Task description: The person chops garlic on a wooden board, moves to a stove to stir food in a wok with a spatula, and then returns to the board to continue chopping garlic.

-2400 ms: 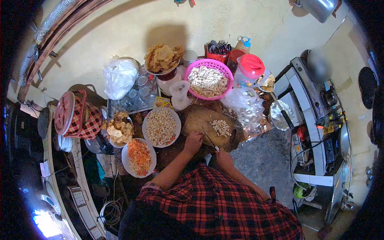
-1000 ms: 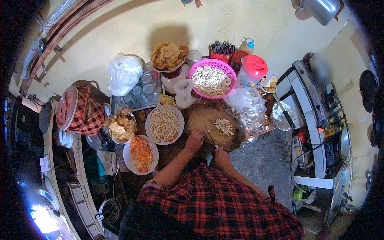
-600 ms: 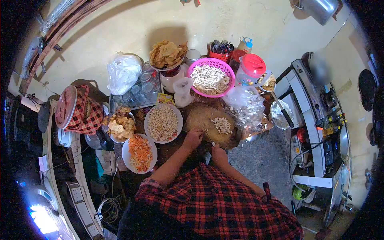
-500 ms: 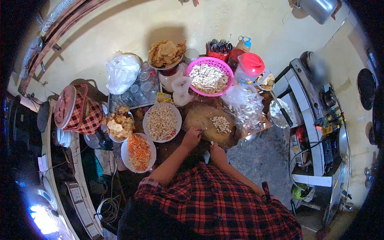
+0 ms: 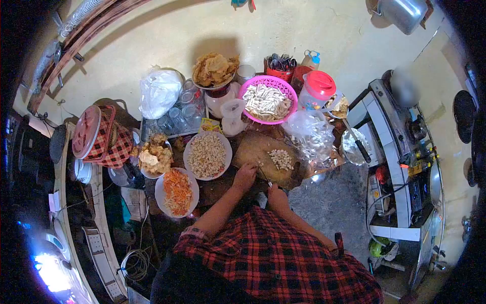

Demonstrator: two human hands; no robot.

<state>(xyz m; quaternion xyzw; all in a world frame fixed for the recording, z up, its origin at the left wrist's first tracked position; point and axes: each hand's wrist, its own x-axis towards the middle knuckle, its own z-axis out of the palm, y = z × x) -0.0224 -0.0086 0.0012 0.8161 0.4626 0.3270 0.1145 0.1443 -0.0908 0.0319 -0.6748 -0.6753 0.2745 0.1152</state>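
Note:
A round brown cutting board (image 5: 250, 148) carries a small heap of chopped pale pieces (image 5: 281, 159). My left hand (image 5: 245, 177) rests at its lower left edge, fingers drawn together; what they hold is too small to make out. Closed at the board's near edge, my right hand (image 5: 277, 197) grips a thin knife (image 5: 264, 176), whose dark blade points up and left towards my left fingers. Left of the board are a white plate of chopped pale pieces (image 5: 206, 155) and a plate of orange and white shreds (image 5: 177, 192). Behind it, a pink basket (image 5: 292, 94) holds long pale strips.
Clear plastic bags (image 5: 311, 134) lie right of the board. A red-lidded container (image 5: 320, 85), fried food (image 5: 215, 70) and a tray of glasses (image 5: 187, 114) stand behind. Fried pieces (image 5: 156, 157) and a checked basket (image 5: 117, 144) are at left, a stove (image 5: 387, 111) at right.
The whole view has shifted slightly. The knife blade now shows between my hands, where it was hard to see before. My hands remain at the board's near edge.

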